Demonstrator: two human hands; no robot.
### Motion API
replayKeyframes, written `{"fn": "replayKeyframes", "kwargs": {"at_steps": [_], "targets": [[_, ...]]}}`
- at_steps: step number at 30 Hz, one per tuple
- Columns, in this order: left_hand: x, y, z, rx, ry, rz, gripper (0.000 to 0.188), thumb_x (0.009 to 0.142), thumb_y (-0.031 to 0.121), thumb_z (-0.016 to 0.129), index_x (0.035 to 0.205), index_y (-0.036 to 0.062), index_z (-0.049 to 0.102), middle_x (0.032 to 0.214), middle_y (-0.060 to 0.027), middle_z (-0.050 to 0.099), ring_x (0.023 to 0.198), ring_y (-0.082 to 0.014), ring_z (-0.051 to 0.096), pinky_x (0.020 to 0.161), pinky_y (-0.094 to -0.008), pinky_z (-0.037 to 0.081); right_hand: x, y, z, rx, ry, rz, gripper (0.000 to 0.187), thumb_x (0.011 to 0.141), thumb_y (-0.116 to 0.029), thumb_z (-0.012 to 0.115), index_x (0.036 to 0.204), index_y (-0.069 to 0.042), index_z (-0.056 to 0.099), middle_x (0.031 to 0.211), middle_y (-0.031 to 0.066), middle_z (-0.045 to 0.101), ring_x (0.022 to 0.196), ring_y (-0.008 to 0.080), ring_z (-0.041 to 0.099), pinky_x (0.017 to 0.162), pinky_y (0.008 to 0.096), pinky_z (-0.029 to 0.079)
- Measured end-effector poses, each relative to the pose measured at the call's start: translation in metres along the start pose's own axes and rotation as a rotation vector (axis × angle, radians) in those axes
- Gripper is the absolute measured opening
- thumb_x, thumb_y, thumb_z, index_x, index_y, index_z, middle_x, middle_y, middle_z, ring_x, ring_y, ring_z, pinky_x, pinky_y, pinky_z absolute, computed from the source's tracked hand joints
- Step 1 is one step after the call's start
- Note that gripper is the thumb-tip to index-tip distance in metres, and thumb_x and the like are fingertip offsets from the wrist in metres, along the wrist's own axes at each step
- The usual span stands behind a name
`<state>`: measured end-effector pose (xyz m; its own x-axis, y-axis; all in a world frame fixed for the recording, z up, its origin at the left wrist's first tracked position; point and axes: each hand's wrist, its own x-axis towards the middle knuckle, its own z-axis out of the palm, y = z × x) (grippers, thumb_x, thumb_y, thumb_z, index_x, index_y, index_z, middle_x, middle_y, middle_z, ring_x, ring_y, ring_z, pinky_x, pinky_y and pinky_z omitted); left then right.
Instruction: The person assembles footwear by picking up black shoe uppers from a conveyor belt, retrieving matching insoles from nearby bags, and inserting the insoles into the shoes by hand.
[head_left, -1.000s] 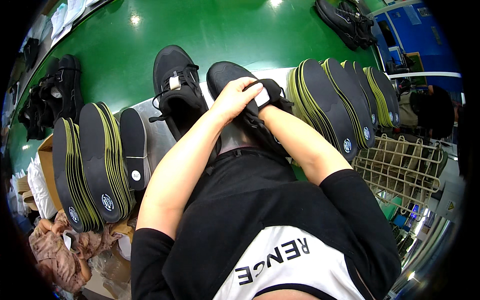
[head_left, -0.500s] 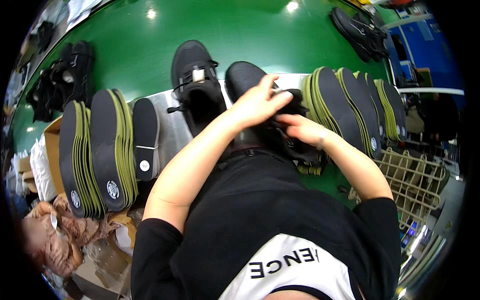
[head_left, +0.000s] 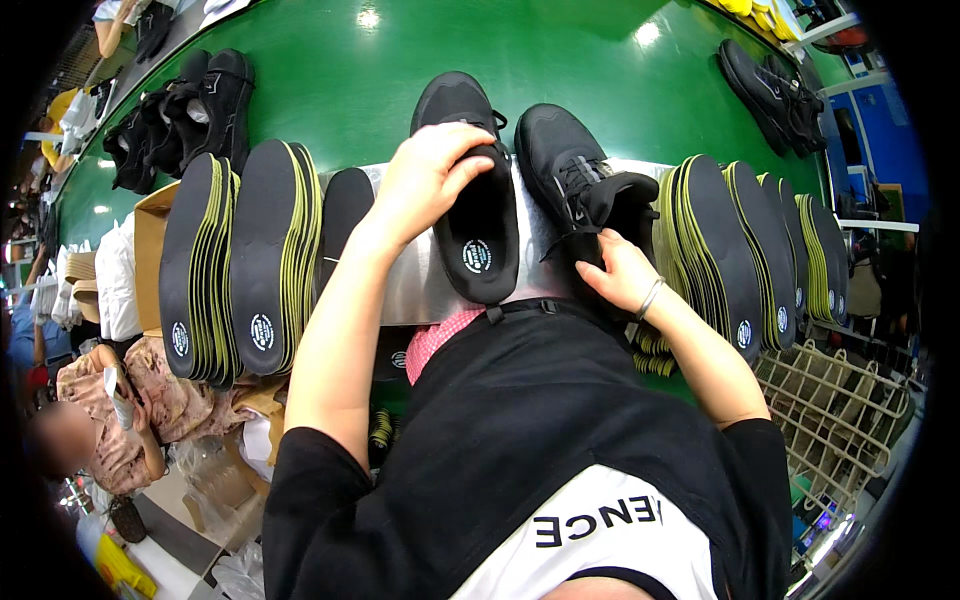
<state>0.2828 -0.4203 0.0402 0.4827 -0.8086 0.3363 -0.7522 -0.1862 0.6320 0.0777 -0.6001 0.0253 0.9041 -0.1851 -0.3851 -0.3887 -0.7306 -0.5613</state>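
The broad green conveyor surface [head_left: 330,90] is glossy, mirroring lamps. At its six o'clock edge, a brushed grey metal plate [head_left: 415,285] looks smooth. The black lace-up fabric shoe [head_left: 580,180] is matt and woven; the black foam insole [head_left: 482,235] is smooth and matt.

Bright overhead glare, fisheye-warped edges.

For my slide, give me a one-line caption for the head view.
Left hand pressing a black insole into a black shoe; right hand steadying its mate on a green table.
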Motion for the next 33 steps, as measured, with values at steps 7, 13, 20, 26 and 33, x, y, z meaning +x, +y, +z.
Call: {"fn": "replayKeyframes", "kwargs": {"at_steps": [7,13,20,26,33], "targets": [[0.027,-0.032,0.005,-0.380,-0.113,-0.509,0.028,0.079,0.024,0.057,0.091,-0.0005,0.060,0.080,-0.0041,0.061,0.076,-0.0102,0.054,0.071,-0.0234,0.042,0.001,-0.005,-0.003,0.052,-0.002,0.021,0.034,0.071,-0.025,0.055,0.091,0.002,0.053,0.094,0.0206,0.051,0.087,0.0368,0.052,0.076,0.0405,0.042],[0.029,-0.041,0.010,-0.511,-0.150,-0.575,0.028,0.079,0.025,0.058,0.091,0.0006,0.061,0.080,-0.0012,0.060,0.074,-0.0075,0.053,0.070,-0.0222,0.042,0.001,0.005,0.005,0.046,0.052,-0.038,0.036,0.072,-0.026,0.054,0.095,0.001,0.052,0.096,0.0206,0.051,0.089,0.0367,0.051,0.078,0.0402,0.042],[0.026,-0.048,0.016,-0.573,-0.121,-0.560,0.031,0.076,0.028,0.059,0.089,0.0011,0.062,0.081,-0.0076,0.063,0.075,-0.0122,0.056,0.070,-0.0254,0.043,0.000,0.001,0.005,-0.006,0.083,-0.049,0.036,0.072,-0.026,0.054,0.094,0.003,0.051,0.096,0.0212,0.051,0.089,0.0372,0.051,0.078,0.0407,0.042],[0.023,-0.013,0.006,-0.192,-0.019,-0.423,0.028,0.077,0.024,0.058,0.094,0.0014,0.058,0.084,-0.0069,0.061,0.078,-0.0179,0.056,0.073,-0.0289,0.043,0.008,-0.002,0.000,0.017,0.049,-0.018,0.035,0.071,-0.025,0.055,0.090,0.004,0.051,0.093,0.0222,0.051,0.086,0.0378,0.052,0.076,0.0414,0.043],[-0.026,0.059,-0.011,0.048,-0.067,-0.139,0.038,0.072,0.035,0.059,0.091,0.0021,0.056,0.088,-0.0144,0.058,0.086,-0.0309,0.054,0.076,-0.0370,0.043,0.043,-0.024,0.006,0.028,0.056,-0.036,0.040,0.076,-0.030,0.054,0.093,0.006,0.051,0.093,0.0250,0.053,0.090,0.0364,0.052,0.080,0.0386,0.041]]}}
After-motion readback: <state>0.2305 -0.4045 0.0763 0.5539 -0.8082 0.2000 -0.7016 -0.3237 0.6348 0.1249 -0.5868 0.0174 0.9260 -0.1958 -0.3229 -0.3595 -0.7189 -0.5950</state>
